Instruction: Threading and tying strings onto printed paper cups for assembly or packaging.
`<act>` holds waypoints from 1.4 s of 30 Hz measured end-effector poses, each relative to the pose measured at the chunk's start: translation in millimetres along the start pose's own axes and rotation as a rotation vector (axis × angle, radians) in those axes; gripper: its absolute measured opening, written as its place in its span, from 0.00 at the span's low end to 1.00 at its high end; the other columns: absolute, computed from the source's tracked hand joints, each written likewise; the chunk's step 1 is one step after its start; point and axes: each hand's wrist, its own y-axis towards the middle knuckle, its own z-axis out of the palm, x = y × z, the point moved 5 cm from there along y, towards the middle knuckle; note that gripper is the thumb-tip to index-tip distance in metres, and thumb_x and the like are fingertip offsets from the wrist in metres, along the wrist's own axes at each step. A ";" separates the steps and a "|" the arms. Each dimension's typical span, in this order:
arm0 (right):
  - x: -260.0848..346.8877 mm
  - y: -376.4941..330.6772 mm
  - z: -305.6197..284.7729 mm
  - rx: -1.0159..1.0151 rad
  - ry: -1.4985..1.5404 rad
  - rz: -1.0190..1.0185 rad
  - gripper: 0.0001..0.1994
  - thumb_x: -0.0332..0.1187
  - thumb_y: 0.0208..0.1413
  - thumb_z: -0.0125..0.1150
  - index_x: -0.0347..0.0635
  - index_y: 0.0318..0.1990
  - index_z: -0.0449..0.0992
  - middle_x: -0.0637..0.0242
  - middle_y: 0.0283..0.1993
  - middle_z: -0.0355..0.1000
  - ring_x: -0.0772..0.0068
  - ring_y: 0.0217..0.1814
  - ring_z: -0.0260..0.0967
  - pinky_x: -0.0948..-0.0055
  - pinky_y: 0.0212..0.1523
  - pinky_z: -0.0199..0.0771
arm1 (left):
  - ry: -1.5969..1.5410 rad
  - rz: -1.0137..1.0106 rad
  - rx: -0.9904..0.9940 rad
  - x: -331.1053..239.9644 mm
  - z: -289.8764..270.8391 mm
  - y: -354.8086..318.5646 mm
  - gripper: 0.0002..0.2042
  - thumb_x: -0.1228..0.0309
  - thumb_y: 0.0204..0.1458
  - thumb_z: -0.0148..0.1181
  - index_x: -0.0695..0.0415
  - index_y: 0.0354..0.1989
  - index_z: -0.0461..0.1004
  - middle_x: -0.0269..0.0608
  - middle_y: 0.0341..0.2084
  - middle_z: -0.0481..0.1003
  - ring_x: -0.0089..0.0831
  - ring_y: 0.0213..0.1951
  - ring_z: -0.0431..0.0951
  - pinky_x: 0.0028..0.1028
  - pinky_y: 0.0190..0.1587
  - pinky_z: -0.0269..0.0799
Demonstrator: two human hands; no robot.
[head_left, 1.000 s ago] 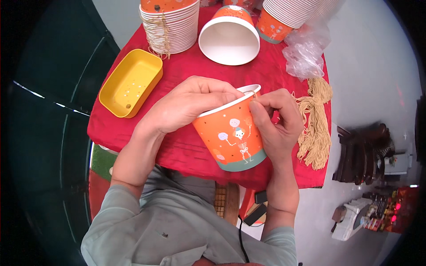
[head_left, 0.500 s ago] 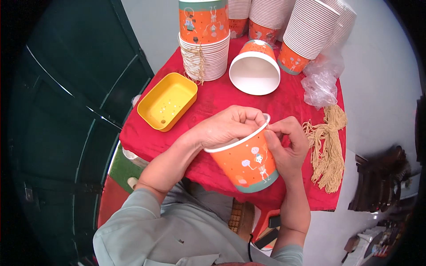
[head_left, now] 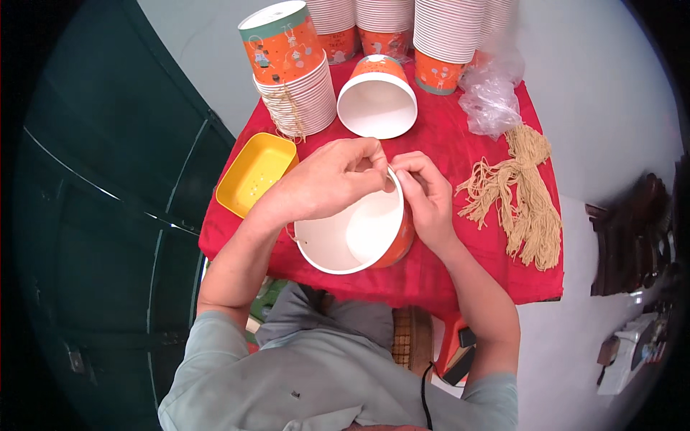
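A paper bucket, white inside and orange outside, is tilted between my hands with its open mouth facing me. My left hand reaches over the mouth, its thumb and fingers pinched together at the far right rim; what lies between them is too small to make out. Against the outside of that same rim, my right hand is closed, thumb and fingers gripping the bucket's edge. A short bit of beige string shows at the bucket's left rim.
A yellow tray holding small white bits stands left on the red cloth. Behind are stacked buckets, a bucket on its side and more stacks. Clear plastic and a beige string bundle lie right.
The bucket has turned so its mouth faces me more and its printed side is mostly hidden. Both hands remain at the rim, and the string at its left side now shows.
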 end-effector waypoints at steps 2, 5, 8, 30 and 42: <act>-2.3 4.6 -1.3 0.048 -0.016 0.061 0.12 0.35 0.78 0.55 0.34 0.51 0.79 0.67 0.48 0.78 0.82 0.51 0.73 0.76 0.53 0.74 | 0.055 -0.004 -0.002 7.6 0.6 2.5 0.07 0.69 0.62 0.59 0.59 0.40 0.74 0.33 0.36 0.78 0.23 0.44 0.82 0.28 0.52 0.76; -2.6 8.4 -8.4 0.110 0.059 0.211 0.15 0.39 0.77 0.58 0.35 0.55 0.80 0.69 0.50 0.79 0.83 0.51 0.74 0.76 0.53 0.75 | -0.136 0.050 -0.056 17.6 0.3 6.5 0.10 0.65 0.65 0.61 0.61 0.41 0.75 0.45 0.42 0.86 0.27 0.50 0.83 0.31 0.56 0.77; 6.5 11.5 -13.5 0.177 0.118 0.288 0.16 0.36 0.74 0.62 0.33 0.60 0.77 0.63 0.54 0.80 0.77 0.57 0.78 0.71 0.61 0.78 | -0.224 0.035 -0.058 21.3 3.6 9.2 0.10 0.66 0.65 0.61 0.61 0.41 0.75 0.45 0.42 0.86 0.28 0.51 0.83 0.31 0.58 0.76; 14.6 14.6 -38.2 0.026 -0.321 0.187 0.08 0.30 0.63 0.71 0.33 0.43 0.82 0.62 0.39 0.83 0.73 0.41 0.82 0.68 0.44 0.83 | 0.523 0.093 -0.238 5.7 19.3 32.4 0.15 0.69 0.62 0.67 0.62 0.55 0.83 0.48 0.31 0.84 0.38 0.34 0.87 0.37 0.41 0.80; -4.7 16.3 -40.5 -0.104 -0.217 0.166 0.07 0.28 0.62 0.71 0.33 0.42 0.82 0.65 0.40 0.81 0.76 0.40 0.80 0.71 0.43 0.82 | 0.736 0.380 -0.208 1.4 9.7 55.6 0.11 0.69 0.59 0.70 0.59 0.48 0.87 0.45 0.35 0.83 0.44 0.36 0.85 0.40 0.42 0.81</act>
